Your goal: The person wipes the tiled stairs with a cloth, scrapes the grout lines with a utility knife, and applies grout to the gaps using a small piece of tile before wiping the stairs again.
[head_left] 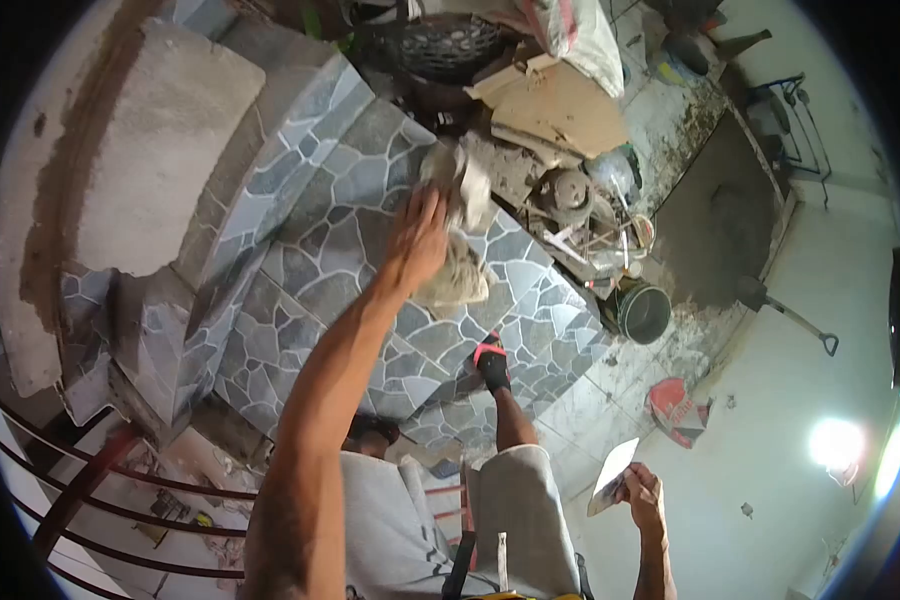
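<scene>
My left hand (420, 235) reaches out over a floor of grey stone-pattern tiles (325, 255). Its fingers close on a pale, dirty cloth (467, 190), which is smeared by motion. Just below that hand, a second crumpled, stained cloth (457, 275) lies on the tiles. Down at the right, my right hand (645, 492) grips a thin, flat whitish plate (613, 478), like a scraper blade, by its lower edge. The plate is held up in the air, apart from the tiles.
A dark bucket (642, 313) stands beside the tiled platform, near a tray of wet cement (720, 215) and a shovel (790, 318). Torn cardboard (560, 110) and a sack (575, 40) lie at the back. Curved metal railing (120, 470) runs at lower left.
</scene>
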A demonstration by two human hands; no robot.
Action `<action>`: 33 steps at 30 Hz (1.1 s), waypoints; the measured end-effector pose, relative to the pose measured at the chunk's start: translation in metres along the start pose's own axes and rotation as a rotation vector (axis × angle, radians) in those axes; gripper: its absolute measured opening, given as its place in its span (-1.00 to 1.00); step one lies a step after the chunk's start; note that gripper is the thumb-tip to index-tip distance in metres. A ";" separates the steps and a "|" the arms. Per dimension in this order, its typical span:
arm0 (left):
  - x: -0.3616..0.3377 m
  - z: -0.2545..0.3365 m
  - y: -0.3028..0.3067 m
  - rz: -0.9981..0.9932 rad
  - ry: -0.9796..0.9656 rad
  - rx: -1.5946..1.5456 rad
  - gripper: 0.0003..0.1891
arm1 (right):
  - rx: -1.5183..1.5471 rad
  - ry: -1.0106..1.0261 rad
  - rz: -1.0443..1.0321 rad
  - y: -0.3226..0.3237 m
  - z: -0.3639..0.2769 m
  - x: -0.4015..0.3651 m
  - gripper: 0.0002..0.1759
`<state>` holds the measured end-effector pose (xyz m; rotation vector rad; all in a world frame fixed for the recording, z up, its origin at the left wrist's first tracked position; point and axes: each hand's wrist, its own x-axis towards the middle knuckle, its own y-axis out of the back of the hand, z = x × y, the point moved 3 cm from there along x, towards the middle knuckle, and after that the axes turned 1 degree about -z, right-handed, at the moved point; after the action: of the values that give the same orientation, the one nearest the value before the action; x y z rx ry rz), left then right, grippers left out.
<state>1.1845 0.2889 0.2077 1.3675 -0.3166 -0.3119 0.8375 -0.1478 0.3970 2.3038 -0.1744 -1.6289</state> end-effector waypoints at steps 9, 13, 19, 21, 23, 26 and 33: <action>-0.021 0.025 0.003 -0.055 0.055 -0.045 -0.42 | 0.057 0.022 0.001 0.002 -0.022 -0.018 -0.75; -0.010 0.018 0.001 -0.022 0.080 -0.049 -0.43 | 0.021 0.027 -0.015 0.007 -0.026 -0.009 -0.73; 0.073 -0.007 -0.029 0.153 0.122 -0.009 -0.40 | 0.025 0.064 -0.011 0.000 -0.023 0.005 -0.75; 0.063 -0.001 -0.025 0.176 0.121 0.009 -0.39 | -0.008 0.065 -0.021 0.003 -0.018 0.001 -0.76; 0.069 -0.014 -0.019 0.212 0.113 0.011 -0.37 | -0.065 0.054 -0.010 0.008 -0.013 -0.001 -0.76; 0.061 -0.053 -0.038 0.180 0.138 -0.060 -0.38 | -0.008 0.029 0.001 0.018 0.003 -0.006 -0.77; 0.065 -0.129 -0.026 0.238 0.334 0.065 -0.44 | -0.069 0.036 0.052 0.028 0.017 -0.004 -0.76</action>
<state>1.2942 0.3750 0.1621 1.4030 -0.2085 0.1252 0.8224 -0.1762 0.4047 2.2568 -0.1661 -1.5431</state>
